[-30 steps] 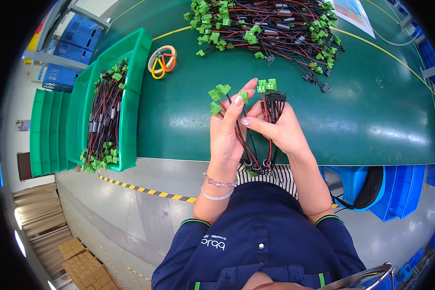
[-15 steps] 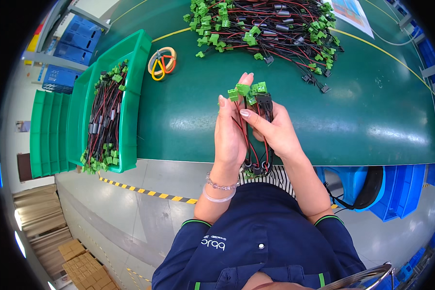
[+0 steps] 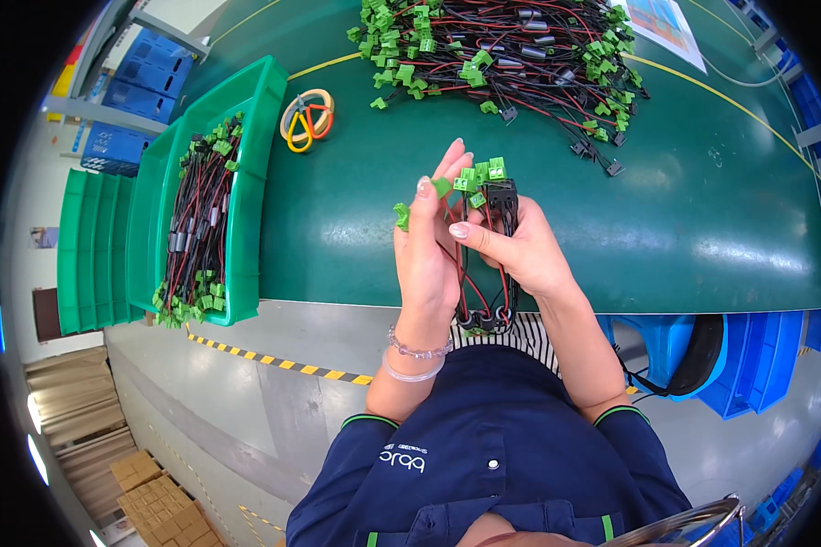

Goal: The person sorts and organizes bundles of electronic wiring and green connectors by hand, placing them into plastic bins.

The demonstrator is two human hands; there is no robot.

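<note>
**Loose wire ends gathered into 1 upright bundle**

The left hand (image 3: 426,260) and the right hand (image 3: 518,248) meet over the near edge of the green mat (image 3: 702,228), both closed around 1 small bundle of wire harnesses (image 3: 483,237). The red and black wires run down between the palms, and their looped lower ends hang just below the wrists, over the table's grey front edge. At the top, the green connectors (image 3: 483,171) now sit packed together above a black plug end, level with the fingertips of the left hand.

That is the change from 1 second ago: then the connectors were fanned out, some off to the left of the left thumb and some over the right hand. Half a second ago they were already drawing in. Now only 1 stray green connector (image 3: 401,216) still sticks out to the left of the left hand. Judging from this, the ends are nearly evened up and the bundle is close to being a tidy set.

The left hand grasps the wires with fingers raised and nearly straight; the right hand pinches them from the other side, thumb pointing left across the bundle.

Farther up the mat lies a large heap of harnesses (image 3: 502,55). To the left, a green bin (image 3: 246,182) holds more of them laid lengthwise, and a few coloured rubber bands (image 3: 306,117) lie beside its far end.
</note>
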